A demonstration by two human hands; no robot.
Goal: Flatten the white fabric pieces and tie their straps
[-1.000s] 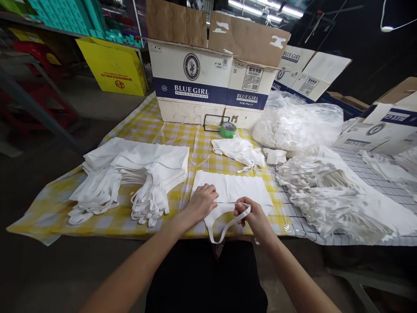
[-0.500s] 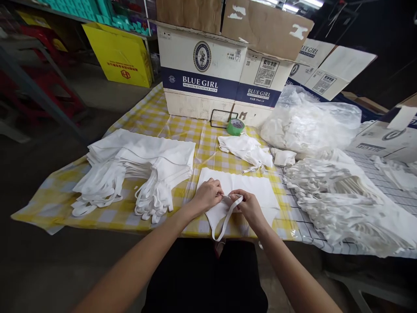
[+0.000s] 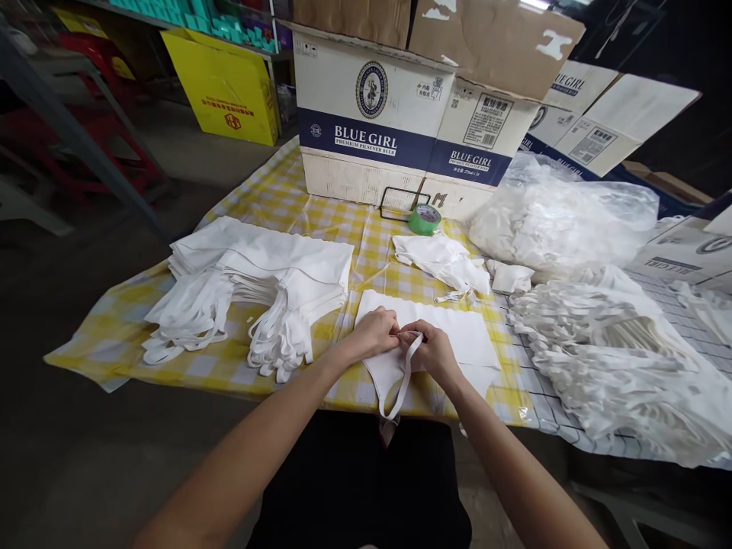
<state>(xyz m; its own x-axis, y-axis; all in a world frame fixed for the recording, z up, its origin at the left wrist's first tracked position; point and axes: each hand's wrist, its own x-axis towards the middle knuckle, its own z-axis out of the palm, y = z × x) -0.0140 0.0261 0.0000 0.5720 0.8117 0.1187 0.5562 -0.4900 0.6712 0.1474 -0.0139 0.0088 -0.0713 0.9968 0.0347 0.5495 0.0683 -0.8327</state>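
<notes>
Lying left of the white crop top point(image 3: 466, 332), one squared stack of white tops point(image 3: 274, 255) looks, by its order, like the part already dealt with, though that is a judgement. The crop top lies on the yellow checked tablecloth point(image 3: 371, 252), its handling seemingly midway, one strap point(image 3: 407, 375) raised in a loop. Over its middle, the left hand point(image 3: 376, 332) curls its fingers together; whether the tips clamp anything I cannot tell. Meeting those tips, the right hand point(image 3: 431, 351) pinches the strap. Right of the crop top, a rumpled heap of white garments point(image 3: 606, 374) probably holds those left.

Counted: far behind the crop top to the left, one yellow carton point(image 3: 220, 88); left of it, one stack, layers uncountable; at it, two hands; behind it, one big Blue Girl beer carton point(image 3: 371, 141), one black wire frame point(image 3: 400, 190), one roll of green tape point(image 3: 424, 219), one loose white garment point(image 3: 443, 259); behind it to the right, one small white bundle point(image 3: 511, 277), one clear plastic bag point(image 3: 566, 217), two more Blue Girl cartons point(image 3: 598, 137); right of it, one heap, pieces uncountable.
</notes>
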